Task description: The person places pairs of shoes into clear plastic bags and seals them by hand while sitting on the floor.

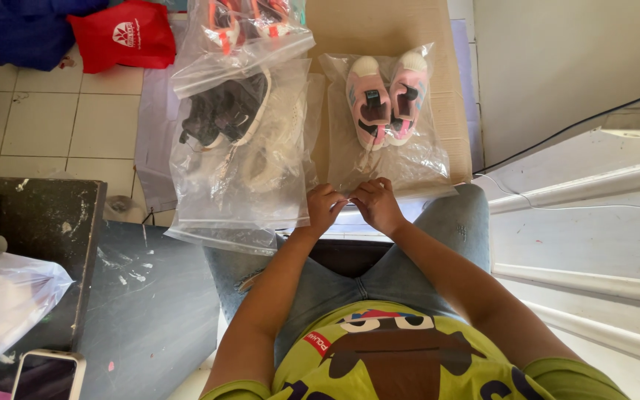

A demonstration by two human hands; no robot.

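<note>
A clear zip bag [416, 159] lies on a sheet of brown cardboard [379, 26] in front of my knees. Inside it sits a pair of small pink and white shoes [387, 96]. My left hand [324, 206] and my right hand [376, 204] meet at the bag's near edge, and the fingers of both pinch its opening strip. To the left lies a second clear bag [224, 196] with black shoes [224, 111] and white shoes [275, 137]. A third bag [250, 37] with orange-trimmed shoes rests above that one.
A dark scuffed table [38, 222] stands at the left with a phone [46, 374] and a plastic bag [5, 300] on it. A red bag [124, 33] and blue cloth [27, 30] lie on the tiled floor. A black cable [572, 126] runs along the white wall at the right.
</note>
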